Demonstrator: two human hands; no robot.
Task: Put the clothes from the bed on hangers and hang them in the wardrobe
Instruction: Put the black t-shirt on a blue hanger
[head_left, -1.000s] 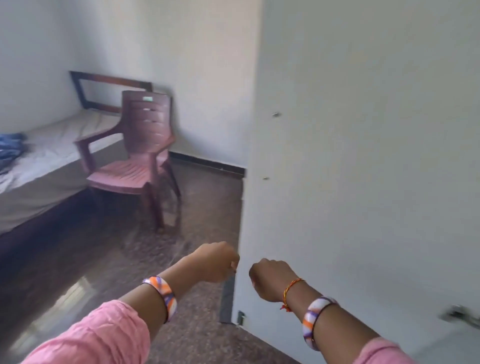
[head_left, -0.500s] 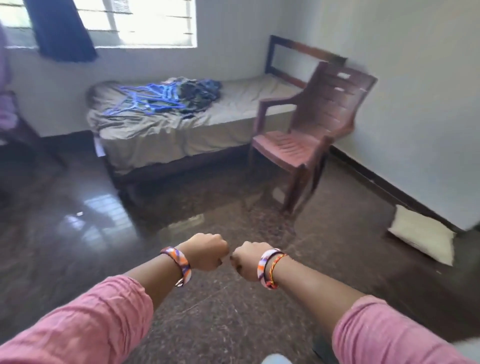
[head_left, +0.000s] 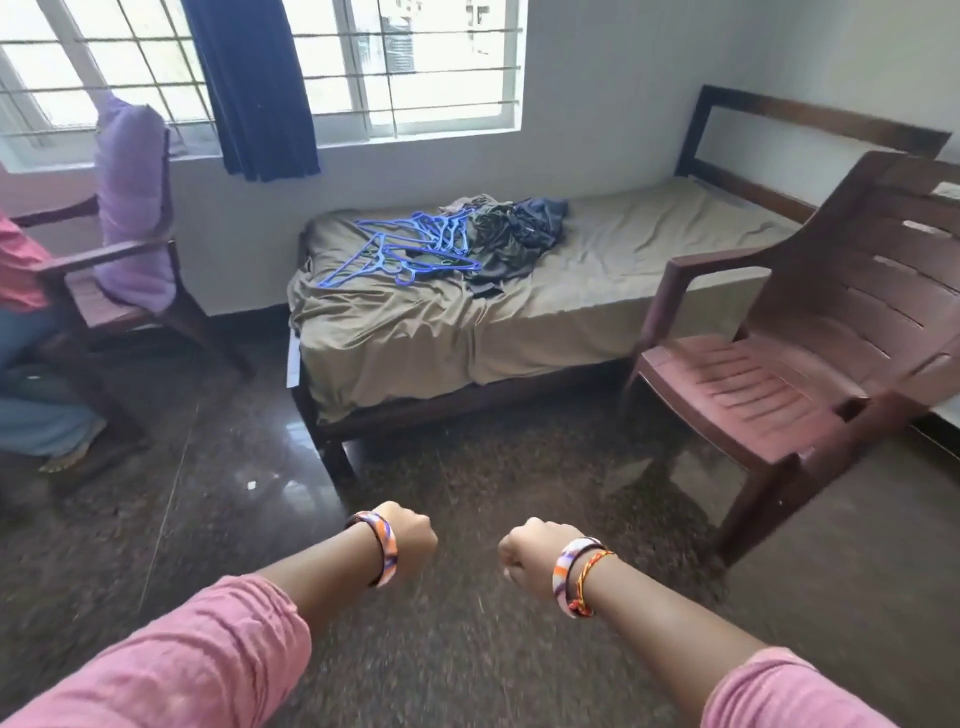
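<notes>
Bed (head_left: 597, 312) against wall under window, olive sheet (head_left: 415, 332) rumpled, hanging over near edge. On sheet, toward foot end: tangle of blue hangers (head_left: 410, 244), count unclear. Touching it on right, heap of dark clothes (head_left: 514, 234) (navy and olive pieces, partly over hangers). Dark polished floor (head_left: 467, 519) below bed.

Loose heap of dark crumpled clothes (head_left: 511, 236) on the bed with the wrinkled olive-tan sheet (head_left: 597, 291), toward the window end; greys, dark green and navy show, separate garments hard to tell apart. One dark piece trails toward the bed's near edge. Just left of the heap, touching and partly overlapping it, a tangled pile of thin blue plastic hangers (head_left: 402, 247) lies flat on the sheet, hooks pointing various ways. None of the hangers carries a garment.
</notes>
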